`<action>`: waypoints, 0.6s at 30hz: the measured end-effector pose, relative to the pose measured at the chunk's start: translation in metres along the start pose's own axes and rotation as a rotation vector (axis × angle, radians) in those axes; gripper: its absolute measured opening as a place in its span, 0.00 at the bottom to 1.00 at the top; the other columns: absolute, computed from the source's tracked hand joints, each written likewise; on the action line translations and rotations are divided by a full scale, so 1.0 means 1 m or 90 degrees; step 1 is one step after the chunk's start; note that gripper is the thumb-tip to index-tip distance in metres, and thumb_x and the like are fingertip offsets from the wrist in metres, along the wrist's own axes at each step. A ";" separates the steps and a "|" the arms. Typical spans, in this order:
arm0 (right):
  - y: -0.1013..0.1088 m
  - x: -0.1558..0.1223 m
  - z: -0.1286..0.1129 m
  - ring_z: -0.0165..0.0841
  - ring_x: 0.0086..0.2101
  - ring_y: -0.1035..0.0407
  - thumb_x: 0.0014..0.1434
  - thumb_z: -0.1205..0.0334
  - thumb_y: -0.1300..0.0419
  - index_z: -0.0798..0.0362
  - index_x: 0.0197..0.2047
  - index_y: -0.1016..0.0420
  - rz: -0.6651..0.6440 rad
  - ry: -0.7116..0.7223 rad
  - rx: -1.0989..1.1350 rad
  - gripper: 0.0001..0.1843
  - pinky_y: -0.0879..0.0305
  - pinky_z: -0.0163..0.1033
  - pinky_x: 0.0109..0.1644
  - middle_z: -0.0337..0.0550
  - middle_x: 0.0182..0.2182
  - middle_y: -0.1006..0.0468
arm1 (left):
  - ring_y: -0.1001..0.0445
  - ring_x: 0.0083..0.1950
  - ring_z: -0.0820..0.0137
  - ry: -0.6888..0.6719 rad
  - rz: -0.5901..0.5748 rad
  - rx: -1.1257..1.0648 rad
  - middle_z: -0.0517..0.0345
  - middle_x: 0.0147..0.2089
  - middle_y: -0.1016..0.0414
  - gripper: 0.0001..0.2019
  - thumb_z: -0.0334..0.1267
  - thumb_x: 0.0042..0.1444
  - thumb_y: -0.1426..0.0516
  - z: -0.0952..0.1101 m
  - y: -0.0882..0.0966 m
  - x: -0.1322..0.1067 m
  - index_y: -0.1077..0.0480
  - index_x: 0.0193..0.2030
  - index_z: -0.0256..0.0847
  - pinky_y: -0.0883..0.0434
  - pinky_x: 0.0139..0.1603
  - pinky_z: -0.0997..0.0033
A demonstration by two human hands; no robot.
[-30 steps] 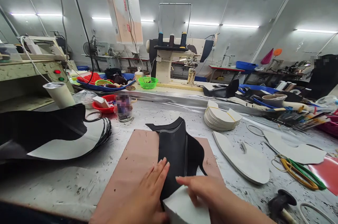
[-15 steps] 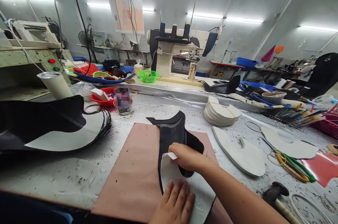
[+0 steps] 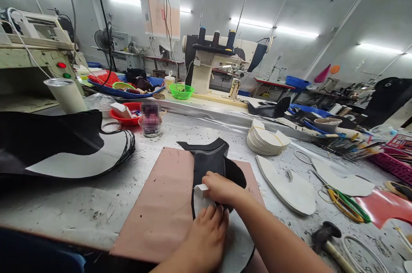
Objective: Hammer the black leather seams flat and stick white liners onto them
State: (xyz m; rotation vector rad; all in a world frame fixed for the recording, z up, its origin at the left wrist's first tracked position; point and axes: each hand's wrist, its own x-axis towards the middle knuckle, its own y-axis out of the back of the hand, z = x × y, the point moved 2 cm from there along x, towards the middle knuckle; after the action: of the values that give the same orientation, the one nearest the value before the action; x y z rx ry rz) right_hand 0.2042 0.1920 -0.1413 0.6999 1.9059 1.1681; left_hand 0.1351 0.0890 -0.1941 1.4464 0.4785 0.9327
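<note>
A black shoe-upper piece (image 3: 210, 162) lies on a pinkish-brown board (image 3: 161, 195), with a white curved backing piece (image 3: 238, 238) over its lower part. My right hand (image 3: 222, 189) is closed on the backing's upper edge, which is folded up and lifted off the black material. Just below it, my left hand (image 3: 206, 232) presses down on the white piece, fingers laid on its surface. The left fingertips are close to the right hand. My hands and forearms cover part of both pieces.
Stacked black pieces with white backing (image 3: 71, 163) lie at left. To the right are banded white pieces (image 3: 266, 138), a loose white stack (image 3: 286, 187), scissors (image 3: 346, 202) and a hammer (image 3: 328, 234). A glass jar (image 3: 151, 129) and a sewing machine (image 3: 202, 71) stand farther back.
My left hand has slid up along the white backing towards my right hand. The right hand keeps its hold on the lifted edge. The view has shifted slightly.
</note>
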 end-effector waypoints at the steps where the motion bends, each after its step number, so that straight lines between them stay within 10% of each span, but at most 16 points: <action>1: 0.000 0.002 0.001 0.37 0.40 0.34 0.53 0.67 0.40 0.55 0.37 0.27 -0.003 0.000 0.014 0.06 0.40 0.35 0.36 0.46 0.40 0.30 | 0.30 0.53 0.57 -0.006 0.007 0.005 0.44 0.56 0.31 0.21 0.43 0.63 0.52 -0.001 -0.001 0.000 0.38 0.59 0.34 0.31 0.51 0.58; 12: 0.014 0.005 0.013 0.25 0.25 0.39 0.44 0.73 0.40 0.53 0.25 0.34 -0.125 0.114 0.197 0.08 0.47 0.28 0.25 0.29 0.21 0.34 | 0.45 0.65 0.60 -0.051 0.034 0.072 0.39 0.63 0.42 0.27 0.46 0.65 0.57 -0.003 -0.007 -0.003 0.43 0.61 0.25 0.48 0.65 0.63; 18: 0.005 0.011 0.015 0.26 0.28 0.40 0.44 0.74 0.40 0.54 0.24 0.35 -0.037 0.136 0.222 0.08 0.46 0.28 0.29 0.31 0.25 0.36 | 0.44 0.64 0.53 -0.006 -0.088 0.018 0.38 0.64 0.45 0.28 0.48 0.64 0.58 -0.003 0.004 0.002 0.45 0.63 0.27 0.44 0.63 0.53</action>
State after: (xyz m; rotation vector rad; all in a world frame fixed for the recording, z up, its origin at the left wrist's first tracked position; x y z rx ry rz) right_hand 0.2111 0.2096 -0.1447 0.7192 2.3280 0.9121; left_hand 0.1332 0.0919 -0.1905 1.4228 0.5793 0.8115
